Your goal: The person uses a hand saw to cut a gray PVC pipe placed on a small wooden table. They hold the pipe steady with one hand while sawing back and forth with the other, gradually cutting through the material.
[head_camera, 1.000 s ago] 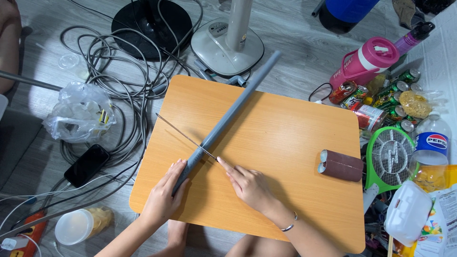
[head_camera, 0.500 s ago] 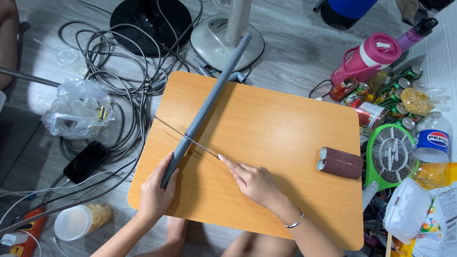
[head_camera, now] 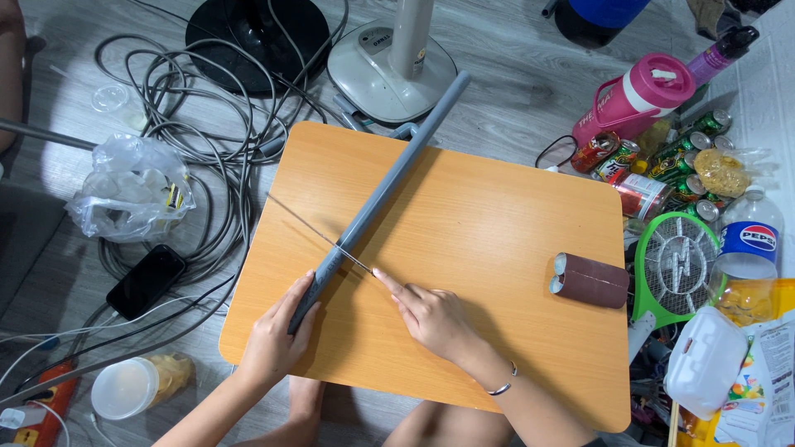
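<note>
Head view, looking down: the left hand (head_camera: 273, 343) is wrapped around the near end of a grey pipe (head_camera: 377, 199), fingers curled shut on it. The pipe lies slantwise across the orange table (head_camera: 497, 223), its far end past the back edge by the white fan base (head_camera: 389, 62). The right hand (head_camera: 431, 314) is nearly closed, forefinger stretched out along a thin metal blade (head_camera: 319, 236) that crosses the pipe just above the left hand's grip; the blade touches the pipe there.

On the table's right side, well apart from both hands, lies a brown roll (head_camera: 590, 280).

Containers now: a pink jug (head_camera: 633, 95) with a white lid on the floor at upper right, cans (head_camera: 654, 170) in red and green clustered just below it, and a clear bottle (head_camera: 749, 244) with a blue label at the far right edge. A white tub (head_camera: 704, 372) sits at lower right among yellow packets. A clear lidded cup (head_camera: 132, 385) rests at lower left, and a crumpled plastic bag (head_camera: 132, 186) at left among grey cables (head_camera: 215, 108).
</note>
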